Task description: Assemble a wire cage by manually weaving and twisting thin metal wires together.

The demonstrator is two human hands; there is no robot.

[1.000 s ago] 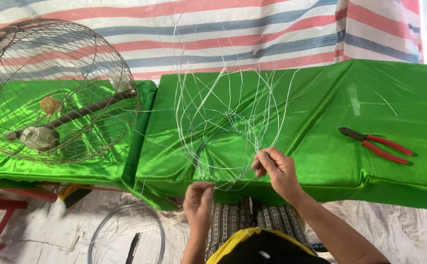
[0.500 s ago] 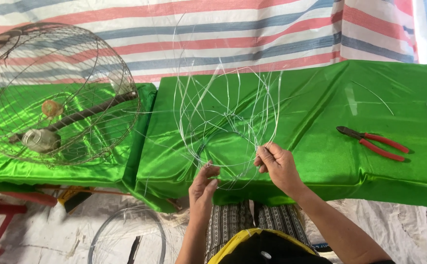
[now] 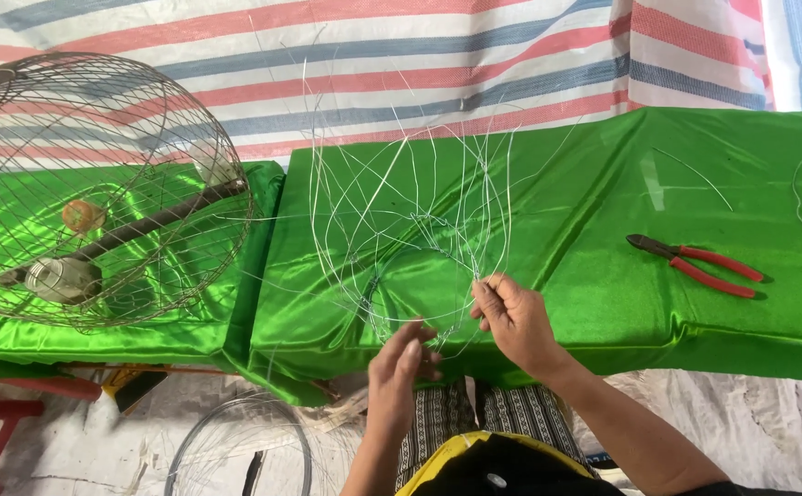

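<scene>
The loose, half-formed frame of thin silvery wire point(image 3: 410, 230) stands on the bench draped in shiny green cloth point(image 3: 585, 184), centre of the frame, its strands fanning upward from a gathered base at the near edge of the bench. Long axis runs roughly vertical in the picture, base low and free ends toward the striped red, white and blue tarpaulin point(image 3: 419, 55) at the top. The right hand point(image 3: 511, 317) sits at the lower right of the wire base, its grip pinched shut on a wire strand at the fingertips. The left hand point(image 3: 401, 367) is lower, just left of centre, fingers together and raised toward the bottom strands; whether its grip is actually closed on a wire I cannot tell, the strands being too fine there. Key relation: the wire base lies between the two hands, up and to the left of the right hand, up and slightly right of the left hand; the right hand is the nearer and already in contact. The red-handled pliers point(image 3: 700, 266) lie on the cloth well apart, to the right of the right hand. A finished round wire cage holding a lamp socket on a dark bar point(image 3: 98, 193) stands at the far left.
</scene>
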